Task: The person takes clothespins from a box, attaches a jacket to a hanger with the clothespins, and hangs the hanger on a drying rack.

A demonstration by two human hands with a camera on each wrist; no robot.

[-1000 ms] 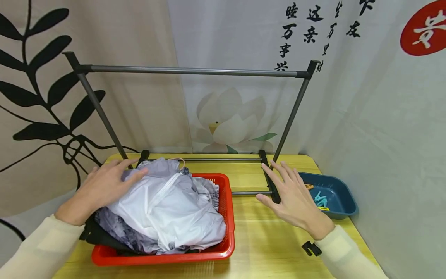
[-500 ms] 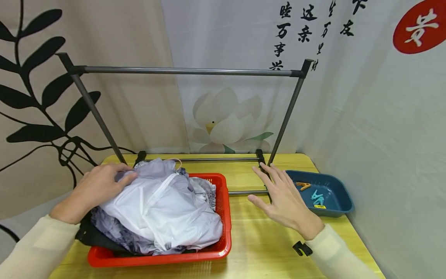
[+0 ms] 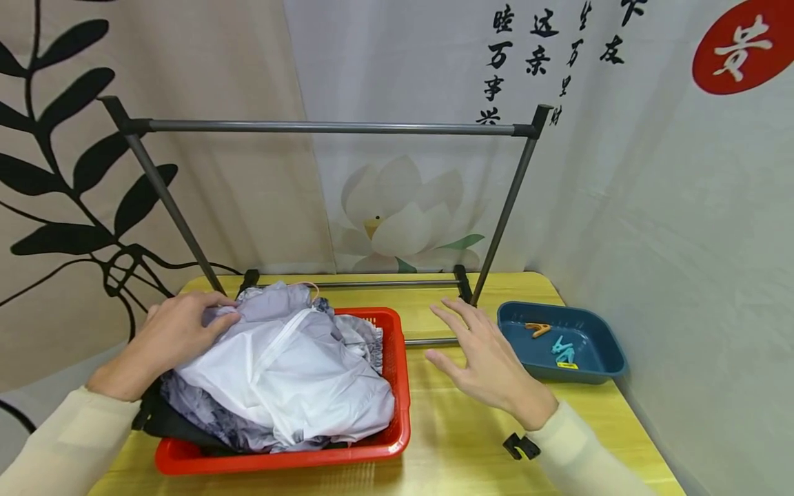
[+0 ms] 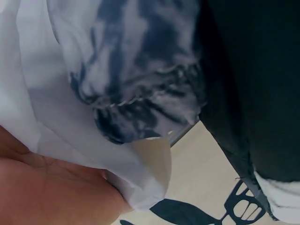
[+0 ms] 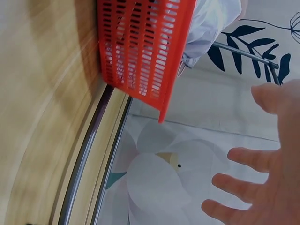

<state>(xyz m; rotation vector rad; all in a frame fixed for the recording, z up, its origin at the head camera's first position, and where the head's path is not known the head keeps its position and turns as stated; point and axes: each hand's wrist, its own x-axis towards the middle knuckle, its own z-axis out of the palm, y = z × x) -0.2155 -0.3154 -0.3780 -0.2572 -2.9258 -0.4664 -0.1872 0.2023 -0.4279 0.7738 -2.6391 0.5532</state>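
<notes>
My left hand (image 3: 164,337) is at the upper left of a heap of clothes, its fingers bent at the edge of a thin white garment (image 3: 298,386). In the left wrist view, the white cloth (image 4: 75,145) covers the fingers beside the palm (image 4: 51,192). The heap fills a red basket (image 3: 404,399); a tie-dyed grey cuff (image 4: 140,93) and black cloth (image 3: 170,417) show under the white garment. A pale pink hanger hook (image 3: 313,284) pokes out at the top. My right hand (image 3: 490,365) hovers right of the basket, fingers spread, holding nothing.
A grey metal rack (image 3: 335,127) stands behind the basket on the yellow wooden table (image 3: 459,441). At the right, a blue tray (image 3: 604,368) holds an orange clothespin (image 3: 538,329) and several turquoise ones (image 3: 563,351). Printed cloth (image 3: 403,69) hangs behind.
My left hand has settled down and left onto the garment, its fingers drawing in. My right hand has moved left, away from the blue tray. The view has shifted slightly.
</notes>
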